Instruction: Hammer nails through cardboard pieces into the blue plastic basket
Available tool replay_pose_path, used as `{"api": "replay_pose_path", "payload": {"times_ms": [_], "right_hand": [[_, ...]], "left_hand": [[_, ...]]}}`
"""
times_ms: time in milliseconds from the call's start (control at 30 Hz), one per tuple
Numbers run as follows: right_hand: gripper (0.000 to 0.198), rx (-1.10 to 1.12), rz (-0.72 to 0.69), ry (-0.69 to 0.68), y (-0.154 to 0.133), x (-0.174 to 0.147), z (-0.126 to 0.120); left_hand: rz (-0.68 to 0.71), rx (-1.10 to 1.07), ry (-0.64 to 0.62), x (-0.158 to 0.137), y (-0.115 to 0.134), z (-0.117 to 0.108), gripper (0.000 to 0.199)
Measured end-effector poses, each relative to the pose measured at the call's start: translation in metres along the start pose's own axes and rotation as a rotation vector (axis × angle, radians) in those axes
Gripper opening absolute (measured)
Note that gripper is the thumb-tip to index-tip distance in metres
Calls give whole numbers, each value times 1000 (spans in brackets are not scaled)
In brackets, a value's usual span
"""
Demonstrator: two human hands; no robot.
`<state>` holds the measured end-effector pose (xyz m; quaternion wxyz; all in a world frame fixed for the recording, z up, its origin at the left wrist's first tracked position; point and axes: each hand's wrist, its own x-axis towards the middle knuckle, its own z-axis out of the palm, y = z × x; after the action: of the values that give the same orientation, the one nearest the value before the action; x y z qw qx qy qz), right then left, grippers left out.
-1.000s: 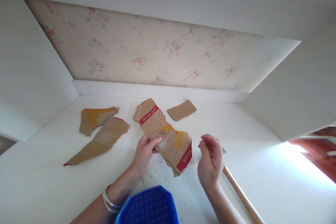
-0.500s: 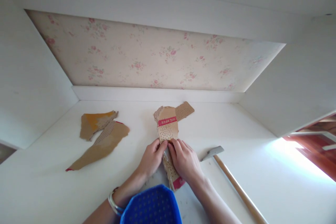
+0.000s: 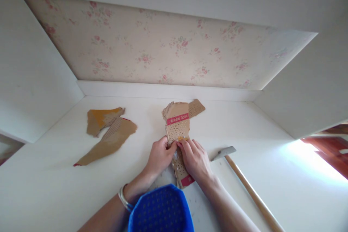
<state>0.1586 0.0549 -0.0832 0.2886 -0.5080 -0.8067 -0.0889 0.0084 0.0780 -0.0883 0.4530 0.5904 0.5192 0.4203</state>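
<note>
A torn strip of brown cardboard [image 3: 177, 128], dotted with small holes and crossed by red bands, lies on the white surface with its long side pointing towards me. My left hand [image 3: 161, 156] pinches it at its left edge, thumb on top. From the right, my right hand [image 3: 196, 159] grips the same strip with fingers bent. The fingertips of both hands meet over its middle, beside a small yellowish patch; what exactly lies under them is hidden. Beyond my hands, a smaller cardboard flap [image 3: 197, 108] sticks out to the right.
Two torn cardboard pieces [image 3: 98, 120] [image 3: 108, 143] lie at the left. On the right is a hammer [image 3: 244, 181] with a wooden handle. A blue perforated plastic basket [image 3: 187, 206] stands close in front of me. White panels and a floral-papered wall enclose the surface.
The view has shifted slightly. Both hands stay on the cardboard strip, and the right fingers have moved a little, showing more of the yellowish patch.
</note>
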Motion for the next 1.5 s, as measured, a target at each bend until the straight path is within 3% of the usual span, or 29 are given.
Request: {"api": "replay_pose_path", "payload": {"times_ms": [467,600,667,800,900,1000,1300,1500], "right_hand": [[18,32,-60,104,0,-3,-10],[11,66,-42,186,-5,-6,-21],[9,122,61,282,-5,-7,-27],[11,178,399,473,6,-6,-27],[13,154,566,511,18,-5,-21],[15,192,555,438,21,-4,-14],[25,214,172,43,12,-3,9],[25,109,145,-63,9,-8,15]], "left_hand": [[62,192,84,-6,5,1,28],[68,215,183,-3,6,-6,29],[46,132,249,0,5,-11,28],[-34,-174,408,14,-2,-21,28],[-125,-513,544,28,-9,-28,25],[-132,-671,594,38,-12,-34,24],[-138,-651,555,37,-12,-34,29],[-129,-586,504,35,-14,-36,32]]}}
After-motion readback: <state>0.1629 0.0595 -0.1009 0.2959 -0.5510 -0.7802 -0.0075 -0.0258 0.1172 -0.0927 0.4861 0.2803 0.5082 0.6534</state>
